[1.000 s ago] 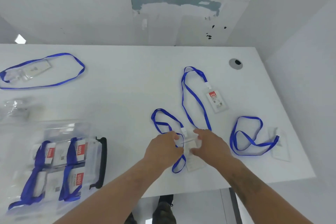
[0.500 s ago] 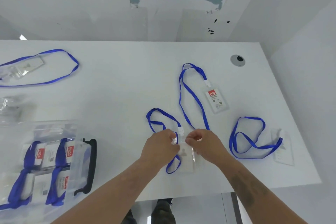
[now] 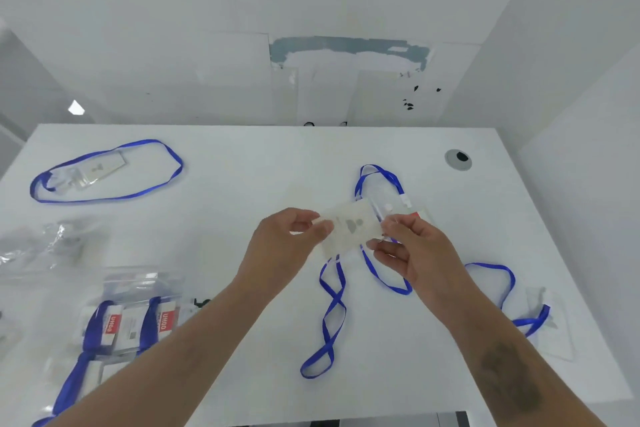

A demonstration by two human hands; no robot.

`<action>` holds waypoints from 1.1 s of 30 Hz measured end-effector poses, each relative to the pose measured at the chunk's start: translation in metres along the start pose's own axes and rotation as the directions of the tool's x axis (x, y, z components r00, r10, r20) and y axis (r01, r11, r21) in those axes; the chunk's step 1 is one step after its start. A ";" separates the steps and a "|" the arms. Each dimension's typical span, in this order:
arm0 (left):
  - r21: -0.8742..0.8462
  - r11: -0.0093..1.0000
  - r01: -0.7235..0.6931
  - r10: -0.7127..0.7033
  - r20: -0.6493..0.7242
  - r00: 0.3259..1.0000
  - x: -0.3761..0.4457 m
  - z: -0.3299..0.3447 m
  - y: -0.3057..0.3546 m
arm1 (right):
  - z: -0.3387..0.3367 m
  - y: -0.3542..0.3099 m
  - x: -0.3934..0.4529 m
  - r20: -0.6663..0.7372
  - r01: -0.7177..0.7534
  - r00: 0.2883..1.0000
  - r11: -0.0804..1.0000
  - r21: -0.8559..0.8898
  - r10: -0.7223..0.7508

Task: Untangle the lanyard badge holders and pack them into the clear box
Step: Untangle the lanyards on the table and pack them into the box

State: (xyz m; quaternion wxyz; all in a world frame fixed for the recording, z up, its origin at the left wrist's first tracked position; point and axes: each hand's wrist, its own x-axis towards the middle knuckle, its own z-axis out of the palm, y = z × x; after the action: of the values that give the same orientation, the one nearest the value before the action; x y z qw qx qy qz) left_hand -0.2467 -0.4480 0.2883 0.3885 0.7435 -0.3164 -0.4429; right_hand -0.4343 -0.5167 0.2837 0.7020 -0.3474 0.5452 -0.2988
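Badge holder (image 3: 349, 229) lifted off the worktop (image 3: 242, 184), held flat between both hands: left hand (image 3: 287, 246) pinches its left edge with thumb and fingers (image 3: 323, 227), right hand (image 3: 412, 253) pinches the right edge near the clip. Its blue strap (image 3: 329, 322) hangs below the fingers in twisted loops, the low end apparently resting on the worktop. Just behind the right fingers lies a second lanyard (image 3: 377, 173), its loop passing under the held holder; can't tell if the straps are crossed. Right of the right hand, a third lanyard (image 3: 498, 274) with its holder lies apart. Far left of the left fingers, a fourth lanyard (image 3: 104, 173) is spread out in an open loop. Box (image 3: 135, 291), below-left of the left hand, already holds several packed lanyards. Crumpled plastic bag (image 3: 52, 246) above the box. Step in hand: likely separating this one from the neighbour, strap not yet straightened. Next move calls for lifting clear, shaking out the twists, folding the strap round the holder, then carrying it left to the box.
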 end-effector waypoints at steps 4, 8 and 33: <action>-0.385 0.913 0.132 -0.066 0.181 0.981 0.003 -0.023 0.013 | 0.023 -0.007 -0.009 0.037 -0.025 0.999 0.968 0.248 0.016; -0.466 0.877 0.115 -0.035 0.177 0.984 0.006 -0.044 0.021 | 0.038 -0.009 -0.013 0.104 -0.019 0.995 0.970 0.240 -0.007; -0.163 0.985 -0.049 0.044 -0.033 0.998 0.005 -0.098 0.016 | 0.134 -0.106 -0.033 0.560 0.607 0.776 0.105 -0.788 -0.289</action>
State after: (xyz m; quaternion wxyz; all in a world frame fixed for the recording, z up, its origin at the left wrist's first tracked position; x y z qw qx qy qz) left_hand -0.1580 -0.4305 0.3298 0.4632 0.7077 -0.2905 -0.4474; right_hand -0.3153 -0.5296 0.4105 0.2879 -0.8786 0.3759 -0.0628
